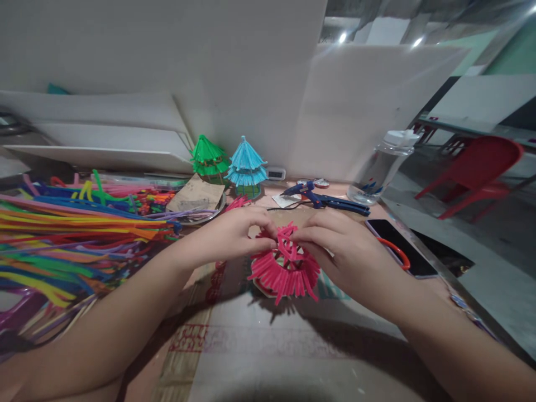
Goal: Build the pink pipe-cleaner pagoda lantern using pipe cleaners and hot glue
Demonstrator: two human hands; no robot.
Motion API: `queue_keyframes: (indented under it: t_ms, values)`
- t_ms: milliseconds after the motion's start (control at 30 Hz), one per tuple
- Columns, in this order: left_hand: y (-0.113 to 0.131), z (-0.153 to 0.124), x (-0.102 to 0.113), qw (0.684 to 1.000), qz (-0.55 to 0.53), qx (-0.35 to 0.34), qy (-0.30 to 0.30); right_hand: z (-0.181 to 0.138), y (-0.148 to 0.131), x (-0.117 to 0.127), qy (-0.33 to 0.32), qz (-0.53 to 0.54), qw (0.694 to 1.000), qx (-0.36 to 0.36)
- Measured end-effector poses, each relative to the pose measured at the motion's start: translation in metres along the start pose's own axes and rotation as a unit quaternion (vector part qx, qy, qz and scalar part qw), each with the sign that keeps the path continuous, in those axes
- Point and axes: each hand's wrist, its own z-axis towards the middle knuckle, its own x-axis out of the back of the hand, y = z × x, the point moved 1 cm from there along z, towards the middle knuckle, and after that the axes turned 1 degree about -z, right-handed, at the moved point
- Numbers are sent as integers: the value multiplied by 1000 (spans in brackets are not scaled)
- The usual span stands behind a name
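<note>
A pink pipe-cleaner model (285, 271), shaped like a fringed round roof, sits on the table in the middle. My left hand (234, 234) pinches its top from the left with closed fingers. From the right, my right hand (339, 248) grips the same top part, fingers pressed together. Behind them stand two finished pipe-cleaner pagodas, a green pagoda (208, 159) and a blue pagoda (246, 166).
A big heap of coloured pipe cleaners (71, 234) fills the left of the table. A blue glue gun (324, 199) lies behind the hands. A clear water bottle (381, 167) stands at back right, a phone (400, 245) at right. Red chair (477, 173) beyond.
</note>
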Motion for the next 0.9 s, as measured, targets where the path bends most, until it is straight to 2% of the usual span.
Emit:
queue_keyframes:
  t_ms: [133, 300, 433, 700, 900]
  values:
    - [-1, 0, 0, 1000, 1, 1, 4, 1, 1, 2, -5, 2, 1000, 2]
    - [-4, 1, 1, 1000, -2, 15, 7, 1, 5, 18, 3, -44, 998, -51]
    - [-7, 1, 1, 1000, -11, 4, 5, 1, 5, 27, 13, -45, 997, -66]
    - [-1, -1, -2, 1000, -3, -10, 2, -3, 2, 14, -41, 21, 998, -49]
    - [0, -1, 3, 1000, 2, 25, -19, -4, 2, 6, -27, 10, 999, -26]
